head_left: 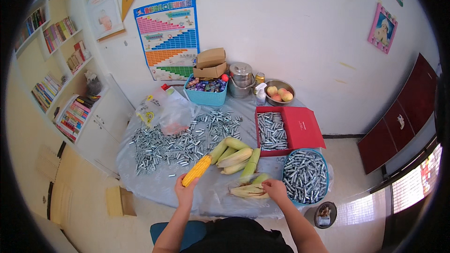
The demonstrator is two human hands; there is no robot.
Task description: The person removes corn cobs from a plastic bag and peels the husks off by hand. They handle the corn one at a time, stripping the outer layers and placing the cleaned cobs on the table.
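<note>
A bare yellow corn cob slants up from my left hand, whose fingers are wrapped round its lower end. Its far end meets a pale green husk; whether the two are joined I cannot tell. Several corn ears in their husks lie on the table just beyond. My right hand is closed, fingertips pinched at the right end of loose, pale corn husks. What sits between those fingertips is too small to make out. The loose husks rest on a clear plastic sheet near the table's front edge.
Small silver metal cylinders are heaped across the table's left half. More fill a red box and a blue basket on the right. Behind stand a snack basket, a steel pail and a fruit bowl.
</note>
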